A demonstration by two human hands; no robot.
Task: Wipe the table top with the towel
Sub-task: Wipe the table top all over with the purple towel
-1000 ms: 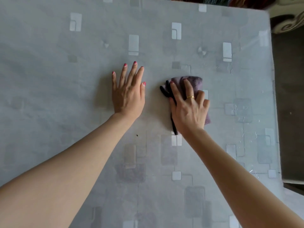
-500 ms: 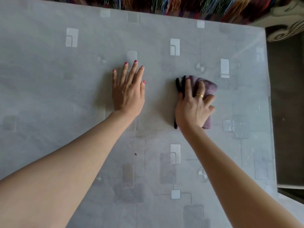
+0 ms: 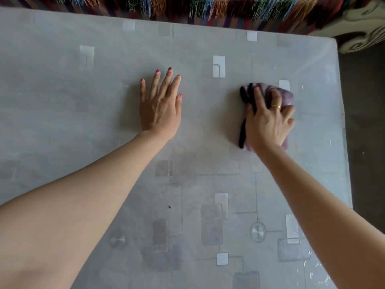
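- Wiping is under way: the right hand (image 3: 268,122) presses a bunched purple towel (image 3: 283,94) flat against the table top (image 3: 83,122), on its right half and near the right edge.
- Its fingers are curled over the cloth and grip it, with a gold ring (image 3: 276,106) showing on 1 finger; a black trim (image 3: 242,130) of the towel trails out on the thumb side.
- The left hand (image 3: 160,109) lies palm down near the middle of the table, fingers straight and slightly spread, holding nothing; it looks like a brace for the reach.
- Judged from this, the stroke is close to the end of its run to the right. The next move probably calls for a turn back, or a shift toward the far edge by the patterned fabric (image 3: 208,9), with steady downward pressure so the bundle does not roll.
- A small dark speck (image 3: 169,207) sits nearer the person, between the 2 forearms, and has not been reached.
- Compared with 1.0 s ago, the towel hand has slid from just beside the left hand to well apart from it, toward the right edge.
- The left hand has stayed planted, and more of the far edge now shows.
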